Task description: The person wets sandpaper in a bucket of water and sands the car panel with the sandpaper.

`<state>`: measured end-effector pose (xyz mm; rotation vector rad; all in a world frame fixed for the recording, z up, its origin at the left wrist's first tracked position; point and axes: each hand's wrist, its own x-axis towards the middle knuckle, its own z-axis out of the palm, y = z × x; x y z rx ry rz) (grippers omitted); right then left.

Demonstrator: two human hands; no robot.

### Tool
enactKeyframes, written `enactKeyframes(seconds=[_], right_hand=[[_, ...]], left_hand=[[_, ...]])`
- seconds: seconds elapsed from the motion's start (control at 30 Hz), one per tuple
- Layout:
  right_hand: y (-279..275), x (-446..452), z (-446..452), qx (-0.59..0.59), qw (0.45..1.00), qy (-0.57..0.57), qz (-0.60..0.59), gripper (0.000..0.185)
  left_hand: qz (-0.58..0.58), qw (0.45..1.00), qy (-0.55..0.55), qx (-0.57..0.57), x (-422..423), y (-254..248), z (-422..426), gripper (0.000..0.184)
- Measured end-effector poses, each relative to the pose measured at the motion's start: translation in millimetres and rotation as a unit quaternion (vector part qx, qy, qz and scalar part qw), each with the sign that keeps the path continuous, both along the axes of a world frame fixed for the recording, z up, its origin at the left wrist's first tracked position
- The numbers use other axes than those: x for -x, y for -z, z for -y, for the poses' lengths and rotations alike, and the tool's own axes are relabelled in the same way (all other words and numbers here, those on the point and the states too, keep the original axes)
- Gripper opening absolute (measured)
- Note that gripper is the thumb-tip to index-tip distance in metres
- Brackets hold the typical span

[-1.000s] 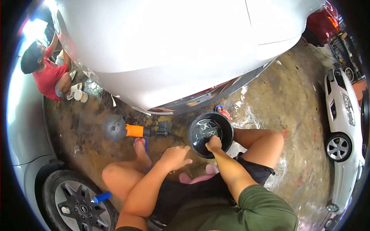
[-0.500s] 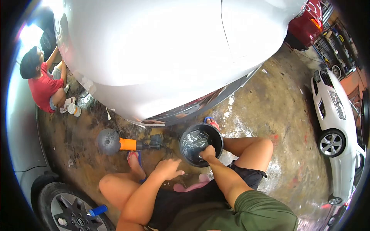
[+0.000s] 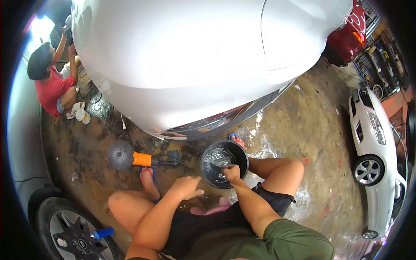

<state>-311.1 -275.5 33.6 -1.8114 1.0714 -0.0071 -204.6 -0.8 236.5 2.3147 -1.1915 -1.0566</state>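
Note:
In front of me on the floor stands a black bucket (image 3: 246,162) with water in it. My right hand (image 3: 232,172) reaches over its near rim, fingers closed on a small flat, dark piece at the water; its kind I cannot make out. My left hand (image 3: 186,187) hangs in the air left of the bucket, past my left knee. It holds nothing, and the thumb stands apart from the fingers. Left of the bucket lies an orange power tool (image 3: 141,159) with a round grey disc (image 3: 121,155).
A silver car body (image 3: 173,56) curves close above the bucket. A person in a red shirt (image 3: 52,91) crouches at the left beside a white tub (image 3: 82,116). A car wheel (image 3: 73,234) with a blue bottle (image 3: 103,233) is lower left; a white car (image 3: 372,130) stands right.
The flat piece in my right hand shows more clearly now above the water. My left hand stays nearly still. The crouching person's arms have risen along the car, and the view has shifted slightly.

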Motion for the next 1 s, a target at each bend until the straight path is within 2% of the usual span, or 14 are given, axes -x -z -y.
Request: enactKeyframes(seconds=[0.17,0.23,0.27,0.37,0.4,0.5,0.57,0.6,0.7,0.8,0.87,0.9,0.93,1.0], right_hand=[[-42,-10,-21,0.039,0.997,-0.031,0.054,0.016],[-29,-9,-16,-0.065,0.993,-0.067,0.072,0.018],[-28,-10,-10,-0.087,0.987,-0.132,-0.041,0.025],[0,-8,-26,-0.130,0.980,-0.151,0.026,0.031],[38,-4,-37,-0.052,0.991,-0.124,0.019,0.034],[25,-9,-40,-0.146,0.966,-0.215,-0.012,0.034],[-37,-14,-61,-0.137,0.978,-0.157,0.009,0.033],[-26,-10,-58,-0.065,0.978,-0.198,0.021,0.045],[-26,-18,-37,-0.232,0.907,-0.324,-0.136,0.059],[22,1,-10,-0.168,0.951,-0.258,0.002,0.062],[14,4,-6,-0.240,0.954,-0.131,0.124,0.061],[-22,-7,-12,-0.323,0.927,-0.018,0.188,0.061],[-75,-28,-21,-0.361,0.916,-0.014,0.175,0.042],[-87,-41,-9,-0.357,0.926,0.038,0.121,0.036]], left_hand=[[-0.006,1.000,0.009,-0.010,-1,8,2,0.067],[-0.009,1.000,0.006,-0.011,-1,5,1,0.066],[-0.006,1.000,0.005,-0.011,-2,5,1,0.066],[0.008,1.000,0.008,-0.002,-2,12,0,0.063],[0.015,1.000,0.002,0.004,-2,11,0,0.062],[0.019,1.000,-0.007,0.016,-3,11,1,0.061],[0.020,1.000,-0.009,0.010,-3,6,3,0.062],[0.015,1.000,-0.007,0.006,-4,3,4,0.062],[0.007,1.000,-0.011,0.010,-4,1,4,0.064],[0.017,1.000,-0.022,0.013,-8,1,2,0.062],[0.025,0.999,-0.025,0.009,-8,-3,-1,0.057],[0.020,0.999,-0.025,0.010,-8,-3,-1,0.059],[0.016,1.000,-0.024,0.012,-8,-3,-2,0.062],[0.007,1.000,-0.019,0.008,-10,-5,-2,0.064]])
